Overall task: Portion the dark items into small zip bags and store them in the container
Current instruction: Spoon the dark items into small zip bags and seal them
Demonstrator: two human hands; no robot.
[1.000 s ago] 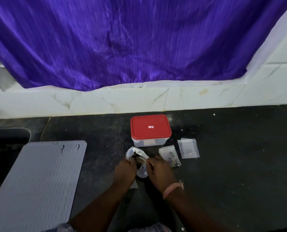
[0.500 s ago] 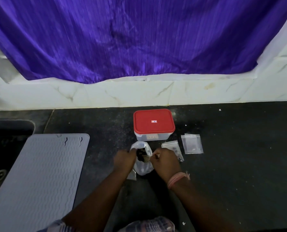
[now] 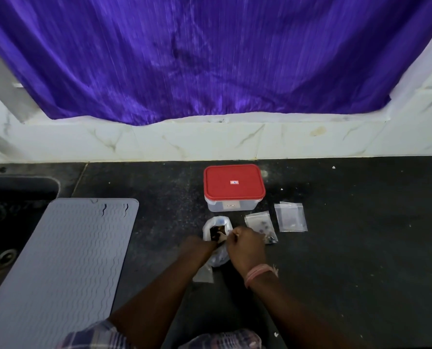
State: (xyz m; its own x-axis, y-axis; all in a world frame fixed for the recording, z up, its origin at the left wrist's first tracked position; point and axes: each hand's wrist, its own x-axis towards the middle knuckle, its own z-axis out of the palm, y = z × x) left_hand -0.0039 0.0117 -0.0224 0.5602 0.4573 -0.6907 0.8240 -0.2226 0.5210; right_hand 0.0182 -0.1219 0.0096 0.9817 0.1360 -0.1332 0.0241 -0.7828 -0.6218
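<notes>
**Between both hands: source bag held open, dark items just ahead of the fingers**

Between the two hands, on the table (image 3: 361, 273), a crumpled clear bag (image 3: 216, 238) is held with its mouth pointed away from the person, toward the container (image 3: 233, 188). Dark items (image 3: 214, 233) are seen inside that mouth. The near left edge of the bag is gripped by the left hand (image 3: 197, 248); its fingers are hidden under the hand, so their exact curl cannot be told. The right edge is pinched by the right hand (image 3: 246, 244), fingers curled, with something pale held at the tips; what it is cannot be made out.

Key relation: the dark items lie just forward of and between both sets of fingers, slightly nearer the right hand. The bag's long axis runs from the person toward the container.

A partly filled zip bag (image 3: 260, 224) lies just right of the right hand; an apparently empty one (image 3: 290, 217) lies beyond it. The container is lidded, so storing is judged not yet started.
</notes>
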